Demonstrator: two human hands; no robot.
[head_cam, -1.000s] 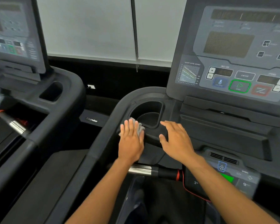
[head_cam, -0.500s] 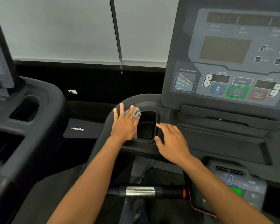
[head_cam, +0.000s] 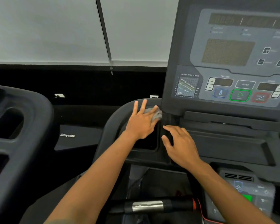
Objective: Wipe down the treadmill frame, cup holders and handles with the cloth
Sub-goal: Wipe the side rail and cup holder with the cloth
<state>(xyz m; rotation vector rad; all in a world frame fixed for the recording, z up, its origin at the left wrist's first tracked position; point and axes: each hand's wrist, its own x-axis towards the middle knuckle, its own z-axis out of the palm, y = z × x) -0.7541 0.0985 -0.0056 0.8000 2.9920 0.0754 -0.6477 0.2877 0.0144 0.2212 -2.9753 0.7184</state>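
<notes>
Mostly hidden beneath the left hand [head_cam: 141, 122]: the cloth [head_cam: 157, 115], only a grey bunch showing past the fingers [head_cam: 143, 107]. Cup holder [head_cam: 148, 143] partly covered by that hand and wrist. Console [head_cam: 229, 62] cut off at top and right, small labels too blurred to read. Neighbouring treadmill [head_cam: 27, 126] cropped by the left edge.

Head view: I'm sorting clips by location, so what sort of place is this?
Probably a gym. A treadmill console with a heart-rate chart fills the right side, and a second treadmill stands right beside it on the left, as in a row of machines.
</notes>
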